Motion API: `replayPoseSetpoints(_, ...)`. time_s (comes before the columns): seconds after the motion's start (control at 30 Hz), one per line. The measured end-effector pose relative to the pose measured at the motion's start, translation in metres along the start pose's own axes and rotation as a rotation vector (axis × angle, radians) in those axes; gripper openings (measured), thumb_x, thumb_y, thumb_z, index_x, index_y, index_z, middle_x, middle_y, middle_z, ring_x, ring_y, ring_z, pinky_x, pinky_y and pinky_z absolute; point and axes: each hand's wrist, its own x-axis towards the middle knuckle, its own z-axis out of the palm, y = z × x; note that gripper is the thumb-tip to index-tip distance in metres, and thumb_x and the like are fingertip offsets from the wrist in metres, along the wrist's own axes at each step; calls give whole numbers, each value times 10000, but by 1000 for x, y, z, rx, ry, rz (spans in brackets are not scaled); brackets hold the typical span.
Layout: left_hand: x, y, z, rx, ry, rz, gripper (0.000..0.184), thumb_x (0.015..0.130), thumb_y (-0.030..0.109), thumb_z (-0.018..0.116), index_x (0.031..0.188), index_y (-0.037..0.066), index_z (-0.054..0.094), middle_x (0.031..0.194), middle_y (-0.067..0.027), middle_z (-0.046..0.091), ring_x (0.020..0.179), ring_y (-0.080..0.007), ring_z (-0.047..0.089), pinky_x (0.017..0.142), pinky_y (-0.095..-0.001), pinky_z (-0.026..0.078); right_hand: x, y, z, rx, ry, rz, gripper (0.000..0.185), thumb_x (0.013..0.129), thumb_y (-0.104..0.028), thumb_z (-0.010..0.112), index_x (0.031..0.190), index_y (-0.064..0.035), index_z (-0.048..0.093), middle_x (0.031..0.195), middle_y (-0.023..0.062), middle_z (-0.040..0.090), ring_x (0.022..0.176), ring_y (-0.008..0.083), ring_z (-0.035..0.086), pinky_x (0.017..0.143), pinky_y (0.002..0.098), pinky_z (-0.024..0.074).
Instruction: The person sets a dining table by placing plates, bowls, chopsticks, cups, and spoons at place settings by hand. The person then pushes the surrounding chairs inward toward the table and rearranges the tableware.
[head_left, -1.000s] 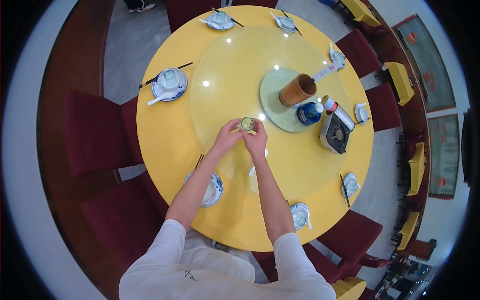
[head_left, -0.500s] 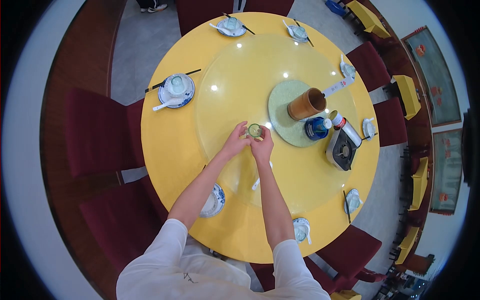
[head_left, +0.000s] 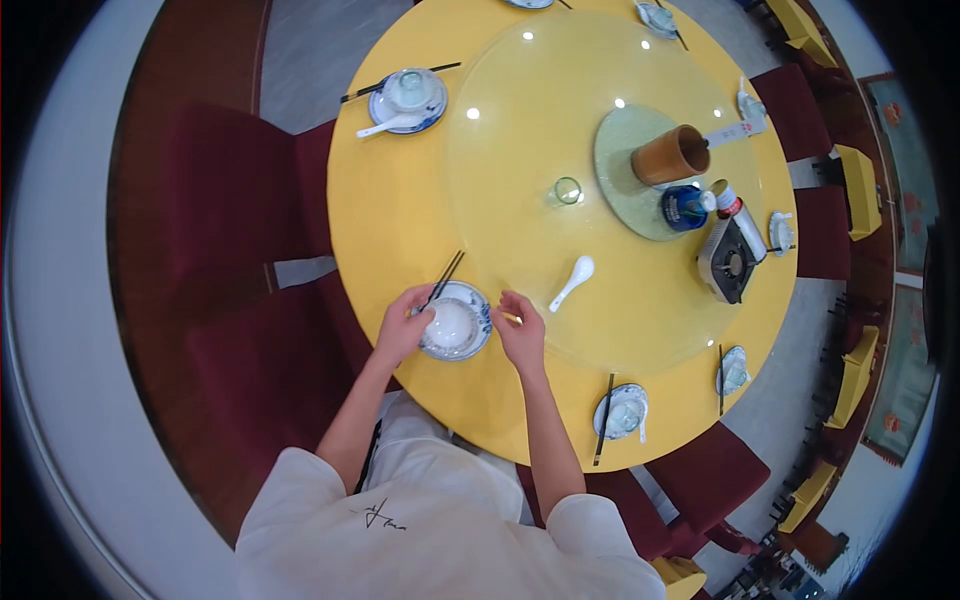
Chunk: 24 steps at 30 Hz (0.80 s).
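A white bowl (head_left: 449, 327) sits on a blue-and-white plate (head_left: 478, 300) near the table's close edge. At the bowl's left side, my left hand (head_left: 404, 324) is curled with its thumb on the rim; the fingers underneath are partly hidden. Black chopsticks (head_left: 449, 274) lie beside those fingers, across the plate's upper left. My right hand (head_left: 520, 332) is apart from the bowl, by the plate's right edge, its fingers bent but separated and holding nothing. A small clear glass cup (head_left: 568, 190) and a white spoon (head_left: 574, 281) rest on the glass turntable (head_left: 530, 120).
On the round yellow table (head_left: 385, 220), a wooden cup (head_left: 668, 156) and a blue bottle (head_left: 688, 207) stand on a pale green disc (head_left: 620, 140). A portable stove (head_left: 731, 262) is further right. Other place settings (head_left: 410, 95) ring the edge, with dark red chairs (head_left: 240, 190) around.
Both hands have let go of the glass cup, leaving it on the turntable, and moved back to the bowl and plate. The view has shifted, now showing the spoon and near place setting uncovered.
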Motion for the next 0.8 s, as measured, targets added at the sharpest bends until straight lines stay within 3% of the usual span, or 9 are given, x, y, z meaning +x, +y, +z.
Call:
replayPoseSetpoints(0.1,-38,-17,4,-64,146,-14,453,851,27,645,1300,11,587,1248,-107,596,1100,-209,586,943,-344,515,-22,29,17,-45,-38,55,399,863,-83,737,1236,2,623,1098,92,675,987,174,671,826,307,575)
replayPoseSetpoints(0.13,-43,-22,3,69,162,52,453,846,25,656,1294,17,591,1224,-116,579,1092,-206,582,887,-321,539,-24,31,21,-65,-48,46,400,866,-83,731,1240,5,621,1096,99,679,976,174,673,826,306,574)
replayPoseSetpoints(0.3,-44,-36,5,63,147,43,462,836,27,671,1289,0,588,1202,-132,598,1044,-201,601,858,-310,560,-27,52,31,-172,-82,-32,402,876,-80,707,1251,32,611,1075,137,692,879,172,686,777,295,579)
replayPoseSetpoints(0.43,-31,-32,6,94,140,0,455,835,30,675,1282,-11,598,1192,-140,617,988,-200,619,838,-316,565,-21,66,35,-133,-114,33,381,887,-68,695,1240,45,606,1061,141,692,803,160,688,675,292,587)
replayPoseSetpoints(0.67,-25,-1,13,-1,7,14,422,859,42,673,1272,-19,614,1182,-112,660,969,-156,625,818,-297,554,-32,44,8,83,-55,161,344,911,-52,664,1233,45,592,1054,131,685,840,170,701,659,292,608)
replayPoseSetpoints(0.8,-5,25,49,-125,-158,-4,432,869,59,684,1289,-13,614,1186,-89,668,989,-164,633,874,-308,536,-30,19,-38,222,33,191,349,923,-59,646,1255,30,583,1103,138,674,890,196,706,687,313,621)
